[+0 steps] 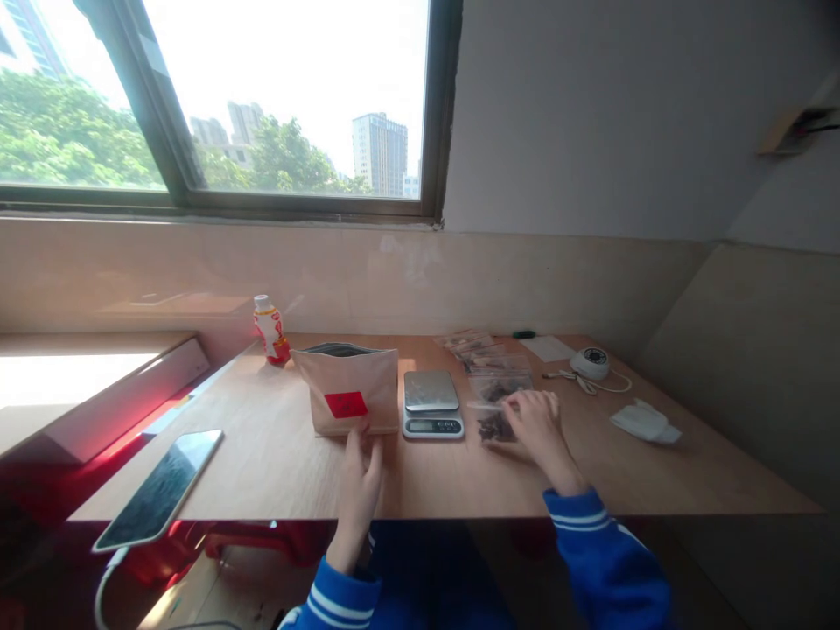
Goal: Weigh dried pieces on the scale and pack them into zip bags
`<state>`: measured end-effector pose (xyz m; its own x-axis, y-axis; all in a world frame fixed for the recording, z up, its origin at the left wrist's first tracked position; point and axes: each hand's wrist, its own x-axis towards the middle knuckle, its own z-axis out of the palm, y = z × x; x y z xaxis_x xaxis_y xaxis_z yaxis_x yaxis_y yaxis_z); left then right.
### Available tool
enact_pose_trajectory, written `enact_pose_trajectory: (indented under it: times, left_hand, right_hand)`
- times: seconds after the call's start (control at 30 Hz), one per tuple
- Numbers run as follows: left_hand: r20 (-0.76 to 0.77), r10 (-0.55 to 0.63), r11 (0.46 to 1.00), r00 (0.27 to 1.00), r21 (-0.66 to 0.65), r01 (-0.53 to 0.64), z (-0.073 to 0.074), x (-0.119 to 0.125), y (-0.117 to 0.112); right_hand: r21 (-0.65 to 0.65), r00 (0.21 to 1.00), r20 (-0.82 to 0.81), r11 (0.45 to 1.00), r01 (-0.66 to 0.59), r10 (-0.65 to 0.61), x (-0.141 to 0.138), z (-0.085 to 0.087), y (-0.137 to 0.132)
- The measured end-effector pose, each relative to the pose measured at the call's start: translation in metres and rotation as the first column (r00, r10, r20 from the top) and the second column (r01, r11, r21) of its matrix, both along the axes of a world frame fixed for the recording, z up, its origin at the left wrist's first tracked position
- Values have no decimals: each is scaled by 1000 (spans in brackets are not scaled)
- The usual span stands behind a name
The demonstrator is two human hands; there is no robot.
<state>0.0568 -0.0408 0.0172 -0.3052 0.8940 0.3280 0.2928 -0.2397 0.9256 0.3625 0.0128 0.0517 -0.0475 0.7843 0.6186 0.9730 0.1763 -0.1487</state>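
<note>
A beige stand-up pouch (354, 385) with a red label on its front stands upright, its top gaping. My left hand (360, 477) is at the pouch's lower front edge, fingers stretched and thumb apart, holding nothing; whether a fingertip touches it I cannot tell. Right of the pouch is a small digital kitchen scale (431, 393) with a bare metal plate. My right hand (535, 424) pinches the upper edge of a clear zip bag (493, 429) with dark pieces inside; the fingers partly cover it. Behind it lie several more filled zip bags (500, 366), overlapping in a row.
A drink bottle (269, 329) stands at the back left. A phone (161, 490) on a cable lies at the left front edge. Toward the right are a white dome camera (590, 363) with its cable, a crumpled white packet (646, 423), a paper sheet (547, 348) and a dark green object (524, 334).
</note>
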Motion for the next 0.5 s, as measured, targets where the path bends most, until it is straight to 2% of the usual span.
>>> enact_pose_trajectory:
  times: [0.1,0.2,0.27,0.37,0.43,0.5]
  left_hand:
    - [36,11,1000,999,-12,-10,6,7,-4]
    - [68,192,980,979,45,-195,16,13,-17]
    - [94,331,938,939,70,-338,20,14,-28]
    - [65,459,881,886,93,-463,18,12,-45]
    - [-30,510,859,860,72,-507,14,11,-52]
    - [-106,502,864,859,17,-503,10,9,-55]
  right_hand:
    - [-126,976,-72,969,-214,207,-52,42,-20]
    - [-198,905,-172,886,-419,390,-108,61,-33]
    - [-226,846,-231,819,-527,481,-141,60,-35]
    - [-276,788,-318,743,-610,528,-179,52,-30]
    - [-303,779,-366,726,-617,509,-196,46,-27]
    - [-321,780,-408,725,-609,475,-205,42,-24]
